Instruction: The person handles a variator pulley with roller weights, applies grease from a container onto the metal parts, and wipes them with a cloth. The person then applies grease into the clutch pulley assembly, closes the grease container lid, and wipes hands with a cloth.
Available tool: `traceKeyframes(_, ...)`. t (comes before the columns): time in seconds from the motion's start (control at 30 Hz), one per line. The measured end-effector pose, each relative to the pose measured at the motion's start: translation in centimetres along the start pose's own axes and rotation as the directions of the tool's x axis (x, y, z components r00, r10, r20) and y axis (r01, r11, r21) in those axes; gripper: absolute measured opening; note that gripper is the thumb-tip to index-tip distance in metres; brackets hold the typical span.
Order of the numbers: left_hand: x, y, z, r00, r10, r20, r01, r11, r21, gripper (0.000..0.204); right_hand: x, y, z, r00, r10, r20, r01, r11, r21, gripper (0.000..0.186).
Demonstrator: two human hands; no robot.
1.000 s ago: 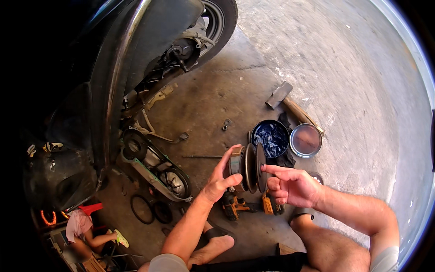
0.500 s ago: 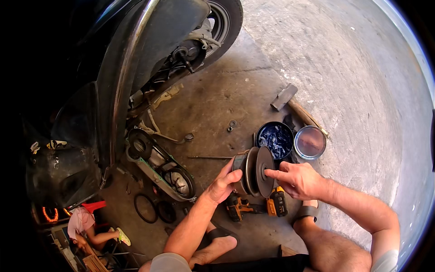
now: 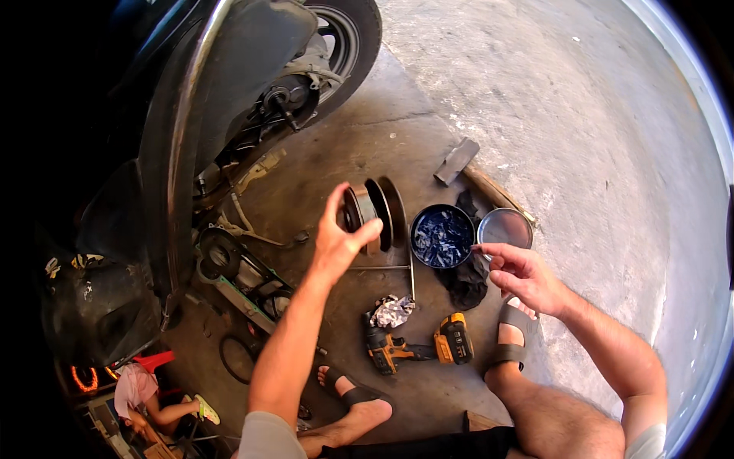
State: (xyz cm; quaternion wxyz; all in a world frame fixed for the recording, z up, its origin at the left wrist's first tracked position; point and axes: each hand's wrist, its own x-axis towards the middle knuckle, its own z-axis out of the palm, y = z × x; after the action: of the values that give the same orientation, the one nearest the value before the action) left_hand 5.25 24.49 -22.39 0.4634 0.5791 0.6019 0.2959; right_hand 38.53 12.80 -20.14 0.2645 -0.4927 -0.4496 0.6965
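My left hand (image 3: 334, 241) grips a scooter clutch pulley (image 3: 391, 214) by its drum side, thumb in front. The pulley is held up off the floor, tilted on its side with its round plates facing right. My right hand (image 3: 527, 281) holds nothing; its index finger points left and the other fingers are partly curled. That fingertip is close to the right rim of a round tin (image 3: 414, 234) of dark blue grease (image 3: 445, 236); whether it touches the rim I cannot tell. The tin's shiny round lid (image 3: 506, 227) lies just right of it.
A hammer (image 3: 459, 161) lies beyond the tin, a black cloth (image 3: 465, 287) in front of it. Nearer me are a cordless impact driver (image 3: 397, 353) and crumpled paper (image 3: 392, 310). Left are an engine cover (image 3: 245, 283) and a scooter (image 3: 252, 84). Another person (image 3: 141, 394) sits far left.
My left hand has carried the pulley up and to the left, away from my right hand. My right index finger has left the pulley's face and is now beside the grease tin.
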Motion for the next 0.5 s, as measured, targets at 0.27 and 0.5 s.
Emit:
traceKeyframes(0.27,9.1,0.3,2.2,0.990,0.129,0.055,-0.130,0.698,0.704,0.095,-1.6,2.6,-3.2,0.983,0.025,-0.182,-0.019,0.999,0.035,0.049)
traceKeyframes(0.5,12.5,-1.8,5.0,0.995,0.060,0.086,-0.104,0.453,0.885,0.097,-2.8,4.8,-6.0,0.950,0.019,-0.313,-0.028,0.999,-0.025,0.052)
